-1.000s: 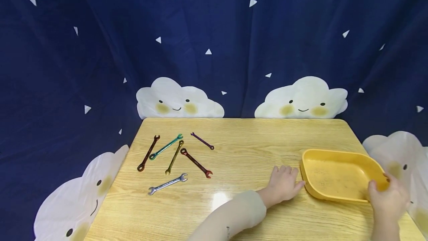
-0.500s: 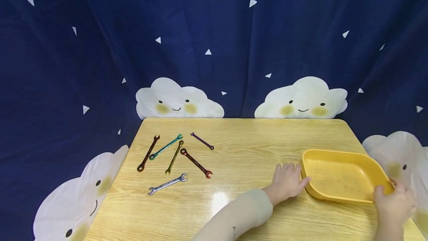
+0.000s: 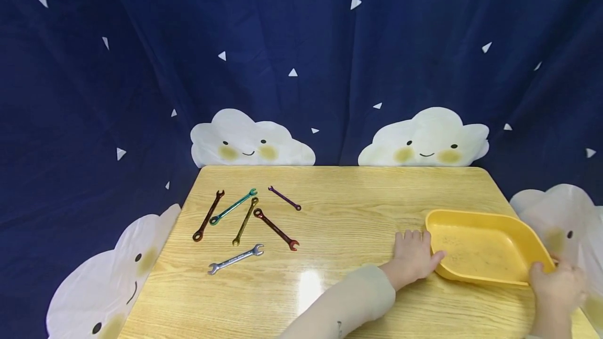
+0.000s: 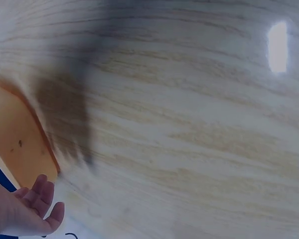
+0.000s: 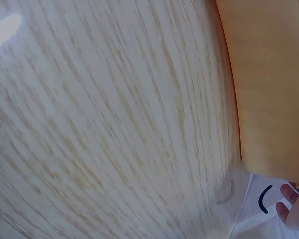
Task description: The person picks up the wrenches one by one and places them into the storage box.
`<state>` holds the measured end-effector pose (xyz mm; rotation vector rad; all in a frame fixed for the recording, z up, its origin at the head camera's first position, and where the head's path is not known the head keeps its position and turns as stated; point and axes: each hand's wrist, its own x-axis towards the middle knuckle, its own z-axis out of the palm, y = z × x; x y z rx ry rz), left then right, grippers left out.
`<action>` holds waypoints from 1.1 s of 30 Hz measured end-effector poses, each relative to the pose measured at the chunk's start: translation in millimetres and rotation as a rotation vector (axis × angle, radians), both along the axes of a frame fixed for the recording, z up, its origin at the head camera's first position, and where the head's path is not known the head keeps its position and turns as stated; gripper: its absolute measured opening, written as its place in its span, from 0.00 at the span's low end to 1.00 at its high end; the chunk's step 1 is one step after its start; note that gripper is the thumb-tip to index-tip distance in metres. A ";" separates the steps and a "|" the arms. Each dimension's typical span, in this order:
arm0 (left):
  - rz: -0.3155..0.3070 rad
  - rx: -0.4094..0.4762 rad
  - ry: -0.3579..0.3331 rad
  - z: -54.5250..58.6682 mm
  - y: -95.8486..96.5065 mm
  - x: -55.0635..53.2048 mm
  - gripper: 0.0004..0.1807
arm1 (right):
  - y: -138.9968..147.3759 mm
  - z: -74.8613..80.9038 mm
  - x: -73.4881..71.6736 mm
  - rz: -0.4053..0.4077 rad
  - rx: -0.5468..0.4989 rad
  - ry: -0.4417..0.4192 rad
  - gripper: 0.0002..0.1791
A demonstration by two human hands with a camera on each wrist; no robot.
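A yellow plastic tray (image 3: 480, 249) with raised walls sits on the right of the table. My right hand (image 3: 558, 286) grips its right end, the thumb inside the rim and the fingers outside. At the opposite end my left hand (image 3: 414, 256) lies against the outer wall, fingers loosely extended and thumb over the rim. In the left wrist view, the left hand (image 4: 27, 209) appears beside the tray wall (image 4: 20, 134) with nothing in the palm. Part of the right hand (image 5: 296, 206) shows below the tray's corner (image 5: 269, 149) in the right wrist view.
Several wrenches lie on the left half of the wooden table (image 3: 348, 208), including a silver wrench (image 3: 235, 259), a teal wrench (image 3: 233, 206) and a purple wrench (image 3: 285, 198). A dark blue curtain (image 3: 330, 41) with clouds hangs around the table.
My left hand has slid right from beside the tray until its thumb overlaps the rim. The right hand has shifted slightly right along the tray's end. Tray and wrenches stay put.
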<state>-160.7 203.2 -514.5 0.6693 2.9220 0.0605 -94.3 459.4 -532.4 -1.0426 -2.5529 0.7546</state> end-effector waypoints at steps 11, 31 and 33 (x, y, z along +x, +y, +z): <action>0.037 -0.028 -0.047 -6.1 5.4 4.0 0.33 | 4.6 -0.3 -4.9 -0.007 -0.016 -0.104 0.28; 0.035 -0.034 -0.031 -6.5 2.5 2.7 0.32 | 5.1 0.1 -6.7 -0.019 -0.020 -0.092 0.24; 0.035 -0.031 -0.034 -7.3 1.0 1.8 0.33 | 4.4 1.4 -7.6 -0.019 -0.021 -0.099 0.24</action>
